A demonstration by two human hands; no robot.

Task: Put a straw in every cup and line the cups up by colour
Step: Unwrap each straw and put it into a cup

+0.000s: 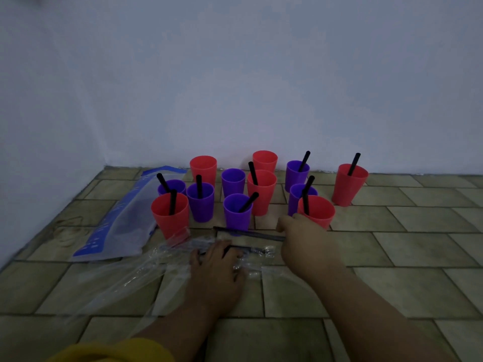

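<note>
Two bare hands reach over a tiled floor (392,257) beside a pale wall. Twelve plastic cups, six red and six purple, stand in a loose, mixed cluster close to the wall, not sorted by colour. Nine hold a black straw. Three do not: a back-left red cup (203,169), a back-centre red cup (265,160) and a purple cup (233,182) between them.

The right hand (300,233), just in front of the nearest red cup (317,212), has its fingers curled round one end of a loose straw (248,233) that is held low and level over the floor. The left hand (217,267) lies flat with its fingers slightly spread, pressing down on a clear wrapper (146,273). A blue and clear bag (117,220) lies to the left of the cups.
</note>
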